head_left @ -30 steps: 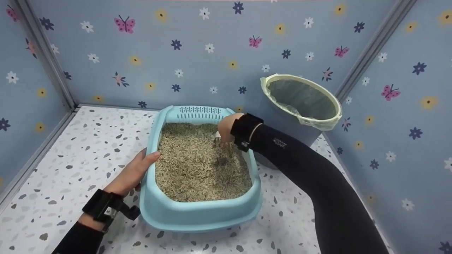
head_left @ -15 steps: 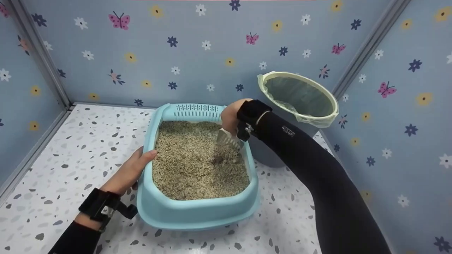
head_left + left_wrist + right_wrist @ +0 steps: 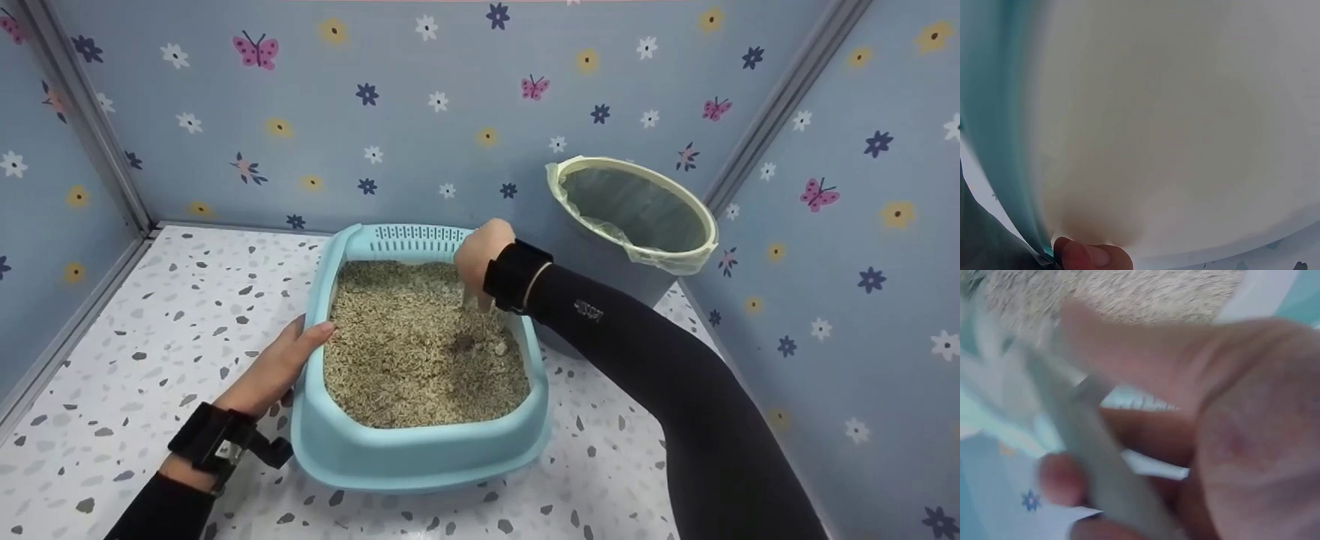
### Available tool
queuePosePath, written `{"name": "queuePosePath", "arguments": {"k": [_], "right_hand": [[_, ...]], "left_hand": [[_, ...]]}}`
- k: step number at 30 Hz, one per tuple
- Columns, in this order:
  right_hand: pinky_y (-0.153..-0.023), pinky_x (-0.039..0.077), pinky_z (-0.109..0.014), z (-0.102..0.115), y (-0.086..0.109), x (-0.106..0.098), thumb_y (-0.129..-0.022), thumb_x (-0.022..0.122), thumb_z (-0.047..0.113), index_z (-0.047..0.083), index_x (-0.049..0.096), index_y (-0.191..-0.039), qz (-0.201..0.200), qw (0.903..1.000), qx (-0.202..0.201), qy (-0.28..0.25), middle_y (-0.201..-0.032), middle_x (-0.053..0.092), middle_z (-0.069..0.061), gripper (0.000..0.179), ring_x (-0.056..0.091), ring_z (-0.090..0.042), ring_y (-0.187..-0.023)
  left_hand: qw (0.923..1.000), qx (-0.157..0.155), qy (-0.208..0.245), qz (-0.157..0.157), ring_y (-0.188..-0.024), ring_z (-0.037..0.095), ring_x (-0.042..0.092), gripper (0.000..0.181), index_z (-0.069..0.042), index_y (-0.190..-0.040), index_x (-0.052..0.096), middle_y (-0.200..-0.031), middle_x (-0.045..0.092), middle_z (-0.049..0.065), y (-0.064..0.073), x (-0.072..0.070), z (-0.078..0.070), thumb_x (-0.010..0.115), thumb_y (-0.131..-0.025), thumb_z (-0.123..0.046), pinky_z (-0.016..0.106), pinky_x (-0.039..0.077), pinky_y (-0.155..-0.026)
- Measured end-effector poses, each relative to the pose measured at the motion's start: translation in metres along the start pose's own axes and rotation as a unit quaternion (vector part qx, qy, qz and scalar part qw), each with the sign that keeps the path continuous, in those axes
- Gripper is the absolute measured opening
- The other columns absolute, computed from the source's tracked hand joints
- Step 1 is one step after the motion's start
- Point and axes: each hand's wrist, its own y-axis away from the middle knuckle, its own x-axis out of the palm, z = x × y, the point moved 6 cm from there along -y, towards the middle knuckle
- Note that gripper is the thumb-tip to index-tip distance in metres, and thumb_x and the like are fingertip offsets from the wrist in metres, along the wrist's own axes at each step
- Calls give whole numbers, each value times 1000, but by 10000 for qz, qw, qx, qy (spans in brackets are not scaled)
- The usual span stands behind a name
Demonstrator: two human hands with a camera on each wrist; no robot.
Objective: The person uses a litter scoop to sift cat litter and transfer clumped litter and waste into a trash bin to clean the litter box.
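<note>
A light blue litter box [image 3: 420,457] full of tan pellet litter [image 3: 397,352] stands on the floor. At its left side my left hand [image 3: 281,364] grips the rim, thumb on top; in the left wrist view fingertips [image 3: 1092,257] show against the pale wall. My right hand [image 3: 480,259] is over the box's far right part, holding a litter scoop by its grey handle [image 3: 1100,461], blurred in the right wrist view. The scoop's blade is mostly hidden behind the hand in the head view. Just below it lies a dark clump [image 3: 461,343], with a pale clump [image 3: 501,348] beside it.
A grey bin [image 3: 607,262] with a pale liner [image 3: 675,261] over its rim stands behind the box on the right, close to the right forearm. Flower-patterned panels [image 3: 420,112] enclose the speckled floor [image 3: 187,300] at the back and both sides.
The right hand rose slightly, showing the slotted scoop, then came down and left, turning the scoop steeper. A pale clump now shows beside the dark one. The left hand keeps its grip.
</note>
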Motion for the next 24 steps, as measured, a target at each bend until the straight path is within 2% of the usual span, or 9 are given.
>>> {"name": "queuePosePath", "arguments": {"k": [3, 5, 8, 10, 12, 14, 18, 21, 24], "right_hand": [[-56, 28, -35, -5, 1, -3, -104, 75, 56, 21, 42, -73, -559, 9981, 148, 220, -70, 38, 4, 58, 34, -15, -63], [-56, 27, -35, -8, 3, -5, -103, 76, 57, 22, 37, -71, -717, 9969, 177, 284, -69, 33, 5, 61, 32, -14, -62], [-55, 27, -35, -9, 8, -11, -106, 75, 47, 22, 35, -72, -637, 9969, 128, 434, -69, 31, 5, 59, 30, -14, -62], [-55, 24, -35, -6, 9, -15, -110, 69, 36, 22, 33, -73, -456, 9970, 179, 596, -70, 29, 4, 53, 27, -14, -62], [-55, 20, -34, -2, 9, -18, -114, 56, 24, 21, 28, -75, -224, 9965, 259, 764, -70, 25, 4, 48, 22, -14, -61], [-54, 17, -34, 3, 6, -18, -115, 53, 25, 21, 27, -77, 16, 9959, 315, 843, -71, 22, 4, 47, 16, -14, -61], [-51, 21, -32, 2, 1, -12, -113, 58, 30, 21, 37, -77, 181, 9982, 268, 499, -71, 28, 4, 43, 20, -12, -60], [-52, 30, -34, -7, -1, -4, -106, 66, 34, 20, 47, -78, 19, 9998, 215, -35, -72, 38, 3, 36, 32, -15, -62], [-55, 34, -37, -18, -2, 3, -96, 71, 29, 19, 48, -78, -182, 9975, 172, -666, -75, 42, 2, 31, 36, -19, -67]], "left_hand": [[10000, -19, -1, 22, -45, 16, 54, 63, 1, -157, 37, -80, 63, 23, 0, 1, 1, 47, -117, -47, 31, 42, -32], [10000, -54, -23, 32, -43, 16, 51, 63, 0, -157, 37, -78, 62, 21, 0, 1, 1, 48, -117, -48, 31, 41, -32], [10000, -42, -16, 57, -45, 17, 54, 65, -2, -160, 36, -79, 62, 21, 0, 0, 0, 48, -117, -49, 33, 43, -32], [10000, -15, 17, 42, -48, 19, 58, 65, -3, -161, 35, -81, 62, 23, 0, 0, -1, 48, -117, -48, 32, 44, -34], [10000, 40, 13, 21, -55, 22, 63, 67, -2, -164, 33, -86, 62, 24, 0, -1, -1, 48, -116, -47, 32, 47, -37], [10000, 44, 5, -20, -59, 24, 65, 68, -2, -165, 32, -89, 61, 25, 0, -1, -1, 48, -116, -47, 31, 46, -39], [10000, 52, -54, -30, -59, 22, 64, 69, -1, -165, 31, -86, 60, 19, -1, 0, -1, 48, -117, -47, 31, 44, -38], [10000, 9, -46, -25, -56, 21, 62, 69, -1, -165, 31, -84, 59, 17, -2, 0, -1, 49, -116, -47, 31, 44, -38], [10000, -67, -33, -13, -55, 20, 61, 69, -2, -164, 31, -85, 60, 17, -2, 0, -1, 49, -116, -49, 31, 45, -38]]}}
